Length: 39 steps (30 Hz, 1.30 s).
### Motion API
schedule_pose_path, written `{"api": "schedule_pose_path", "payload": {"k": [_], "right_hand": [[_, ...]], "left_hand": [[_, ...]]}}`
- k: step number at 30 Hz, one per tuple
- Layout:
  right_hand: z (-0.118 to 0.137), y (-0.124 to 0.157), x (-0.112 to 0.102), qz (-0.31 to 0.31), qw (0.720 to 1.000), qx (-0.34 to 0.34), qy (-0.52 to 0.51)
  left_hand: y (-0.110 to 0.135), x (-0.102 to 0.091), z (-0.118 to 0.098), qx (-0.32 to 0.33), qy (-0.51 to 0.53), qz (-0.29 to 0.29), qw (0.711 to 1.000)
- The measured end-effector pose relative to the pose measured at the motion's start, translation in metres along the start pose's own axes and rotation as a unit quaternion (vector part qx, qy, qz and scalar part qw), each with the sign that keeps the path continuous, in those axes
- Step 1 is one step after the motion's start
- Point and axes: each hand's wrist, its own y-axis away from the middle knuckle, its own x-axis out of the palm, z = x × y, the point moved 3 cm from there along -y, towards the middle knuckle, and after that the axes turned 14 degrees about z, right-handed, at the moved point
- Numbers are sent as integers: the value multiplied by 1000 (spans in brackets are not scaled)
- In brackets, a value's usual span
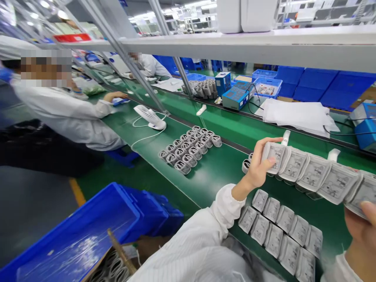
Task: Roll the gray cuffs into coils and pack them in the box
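Note:
My left hand (258, 166) and my right hand (360, 231) hold up a long row of folded grey-white cuffs (314, 174) printed with diagrams. The left fingers curl over the row's near-left cuff, and the right hand grips its other end, partly out of view. Below them, several matching cuffs (279, 231) lie in neat rows on the green conveyor belt (217, 188). Farther along the belt sits a block of rolled grey cuffs (188, 149).
A co-worker in a white smock (64, 105) works at the left. A blue crate (76, 235) and a cardboard box of coiled items (111, 266) stand near me. A white shelf (264, 47) runs overhead, above blue electronic units (236, 96) and stacked white sheets (296, 115).

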Motion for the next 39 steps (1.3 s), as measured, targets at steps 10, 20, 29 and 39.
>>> {"api": "schedule_pose_path", "payload": {"k": [10,20,29,39], "right_hand": [[-3,-10,9,39,996,-3,-82],[1,-9,9,61,993,-23,-101],[-3,-8,7,87,995,-25,-44],[1,-7,10,79,994,-21,-72]], "left_hand": [[4,13,-13,-34,39,19,998],[8,12,-19,-18,25,33,999],[7,10,-20,-8,27,38,999],[8,10,-20,-10,14,43,999]]}}
